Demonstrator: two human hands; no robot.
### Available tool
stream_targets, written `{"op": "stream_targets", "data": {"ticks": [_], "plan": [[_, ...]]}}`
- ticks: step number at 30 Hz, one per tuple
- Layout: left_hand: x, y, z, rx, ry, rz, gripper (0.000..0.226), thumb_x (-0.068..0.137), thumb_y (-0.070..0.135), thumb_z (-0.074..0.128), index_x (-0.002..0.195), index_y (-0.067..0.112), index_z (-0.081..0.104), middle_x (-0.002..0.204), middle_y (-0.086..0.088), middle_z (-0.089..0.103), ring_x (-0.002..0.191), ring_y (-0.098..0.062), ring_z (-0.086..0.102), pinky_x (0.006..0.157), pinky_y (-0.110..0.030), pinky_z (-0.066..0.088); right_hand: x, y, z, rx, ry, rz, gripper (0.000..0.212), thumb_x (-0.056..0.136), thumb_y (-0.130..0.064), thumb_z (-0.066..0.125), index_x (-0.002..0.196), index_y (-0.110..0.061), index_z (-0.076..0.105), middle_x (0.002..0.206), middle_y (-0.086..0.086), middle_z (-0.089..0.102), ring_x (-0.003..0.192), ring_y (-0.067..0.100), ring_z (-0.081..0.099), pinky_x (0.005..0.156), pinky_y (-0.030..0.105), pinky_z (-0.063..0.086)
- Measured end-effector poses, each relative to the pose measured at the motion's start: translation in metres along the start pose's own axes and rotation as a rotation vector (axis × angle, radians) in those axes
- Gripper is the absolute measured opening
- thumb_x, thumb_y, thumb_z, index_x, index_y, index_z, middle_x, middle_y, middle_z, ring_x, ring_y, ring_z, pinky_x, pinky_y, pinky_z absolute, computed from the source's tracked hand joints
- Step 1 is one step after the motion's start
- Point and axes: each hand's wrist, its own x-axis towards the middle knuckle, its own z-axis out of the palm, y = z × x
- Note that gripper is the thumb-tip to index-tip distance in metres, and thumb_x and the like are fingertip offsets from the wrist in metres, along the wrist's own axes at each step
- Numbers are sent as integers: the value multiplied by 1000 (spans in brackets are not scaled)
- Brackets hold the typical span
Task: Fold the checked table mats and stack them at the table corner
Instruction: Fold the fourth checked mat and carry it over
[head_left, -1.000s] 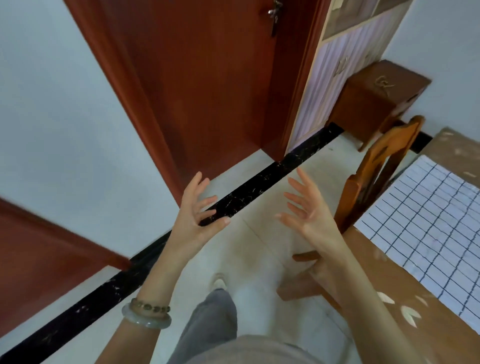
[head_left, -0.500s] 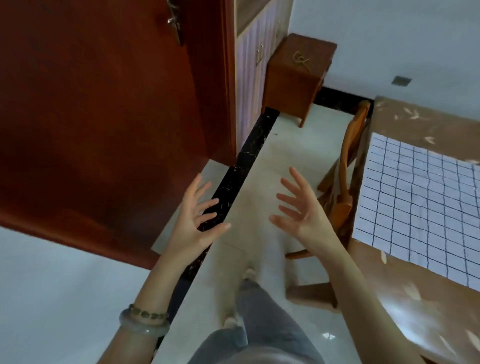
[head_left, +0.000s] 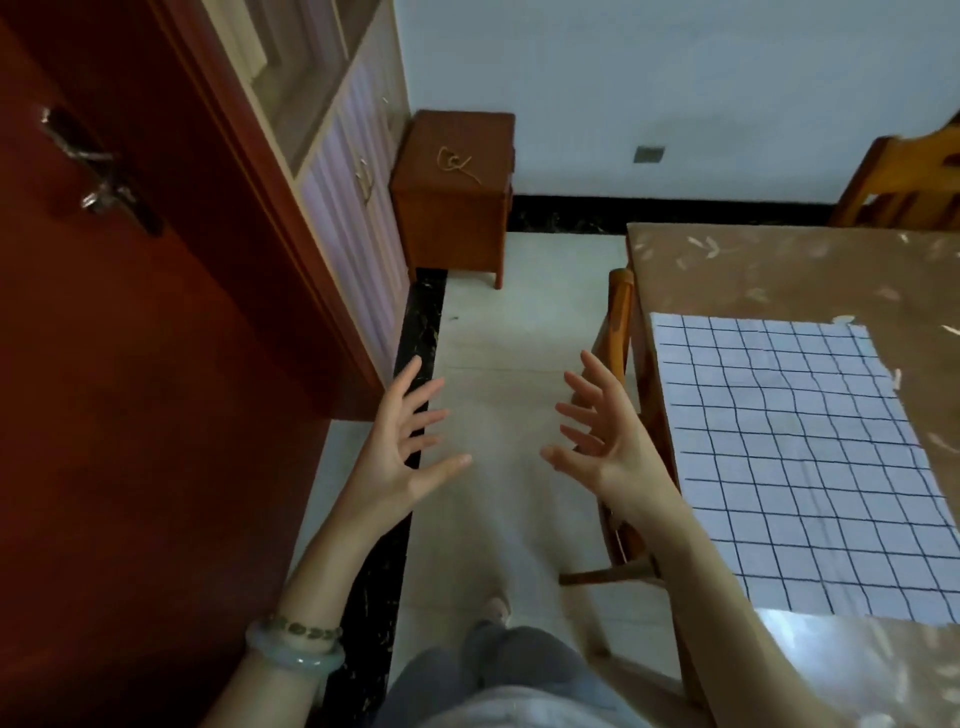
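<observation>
I see both hands raised in front of me over a pale tiled floor (head_left: 498, 395), palms turned toward each other, holding nothing. The left hand (head_left: 400, 447) has its fingers spread wide and its thumb pointing inward. The right hand (head_left: 602, 436) mirrors it, fingers splayed and slightly curled. The two are apart, with bare floor showing between them.

On the left wrist sit a smooth, milky green bangle (head_left: 296, 657) and a strand of small beads (head_left: 304, 626), touching each other.

To the right of the right hand is the surface (head_left: 769, 265), covered in a glossy brown cloth with faint pale leaf marks. A checked table mat (head_left: 795, 457) lies flat and unfolded on it, white with thin dark grid lines, its near edge close to the right forearm. Its right side runs out of view, so I cannot tell its full width or whether other mats lie beyond.

A wooden chair (head_left: 618, 332) stands tucked between the right hand and the surface, mostly hidden by the arm. A second chair (head_left: 904, 182) is cut off at the far right edge.

Left of the left hand is a dark red door (head_left: 130, 389) with a blurred metal handle (head_left: 98, 176). Ahead of both hands stand a ribbed lilac cabinet (head_left: 358, 223) and a small boxy wooden stool (head_left: 457, 192) with a loop of cord on top. My grey trousers (head_left: 498, 670) show below the hands.
</observation>
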Motion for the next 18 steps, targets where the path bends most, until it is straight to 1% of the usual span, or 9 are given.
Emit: {"op": "stream_targets", "data": {"ticks": [2,6,8,10,11,13,14,16,18], "plan": [[34,2,2,-12,-46,13,103,68,37,76,151,32,16,147,11,41,125,-6,51,103,-34,44,20,0,-8,-4,48,23,97,75,-10,78,146,-42,20,145,-8,39,123,5,50,102,34,46],[94,6,10,-7,-156,41,101,64,39,77,145,43,16,148,11,38,123,-6,52,101,-33,46,48,2,-28,-2,160,54,98,74,-8,78,145,-44,21,145,-7,39,123,7,51,101,33,46],[125,5,16,-10,-220,55,101,64,39,77,143,45,15,147,11,37,123,-8,53,101,-33,46,60,4,-36,15,227,79,98,73,-4,78,145,-41,22,144,-5,41,122,8,51,101,32,46],[157,6,21,-14,-291,60,101,64,39,78,143,45,15,147,11,37,124,-9,53,101,-33,46,72,7,-44,34,302,100,99,72,-2,78,146,-37,23,141,-6,43,121,10,53,101,32,46],[175,7,25,-18,-330,65,103,63,41,80,143,44,16,148,11,37,124,-10,53,102,-34,46,78,8,-48,38,342,108,98,72,-2,78,146,-38,24,140,-8,43,121,10,53,99,31,47],[209,11,33,-18,-406,83,105,58,50,82,141,48,17,148,10,37,124,-10,52,102,-36,45,91,6,-54,48,407,118,96,74,-2,77,142,-45,25,139,-12,43,121,9,53,92,27,50],[226,14,37,-15,-444,88,105,57,52,82,139,50,17,149,9,37,125,-11,52,102,-37,45,98,5,-56,57,442,127,95,75,-2,77,140,-49,25,139,-14,43,121,8,52,91,26,51],[260,20,45,-7,-520,97,101,57,49,80,136,54,17,149,8,37,125,-12,51,103,-38,45,112,1,-60,57,530,148,94,76,-5,76,140,-49,24,140,-15,42,122,7,51,99,30,47],[295,27,51,17,-614,129,98,60,45,79,135,56,17,149,9,37,125,-11,51,103,-36,45,127,-4,-62,53,620,172,95,76,-7,77,144,-44,22,143,-11,41,124,8,50,105,35,43]]}}
